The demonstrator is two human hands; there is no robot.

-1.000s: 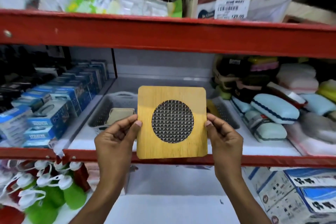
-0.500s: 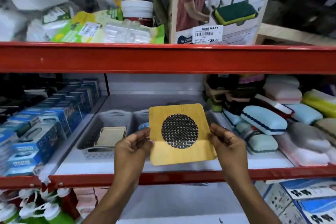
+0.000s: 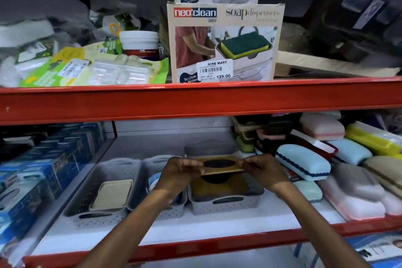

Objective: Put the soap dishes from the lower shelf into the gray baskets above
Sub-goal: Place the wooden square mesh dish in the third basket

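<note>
I hold a square wooden soap dish with a round black mesh centre, tipped almost flat, just above the right gray basket. My left hand pinches its left edge and my right hand pinches its right edge. A similar wooden dish lies inside that basket below. The left gray basket holds a beige soap dish. The middle gray basket is partly hidden by my left forearm.
Blue boxed goods fill the shelf's left side. Soap cases in pastel colours crowd the right. A red shelf beam runs overhead, carrying a soap dispenser box. The red front rail is near my forearms.
The wooden dish went from upright and facing me to nearly flat, and moved forward and up over the right basket. Both hands kept their hold.
</note>
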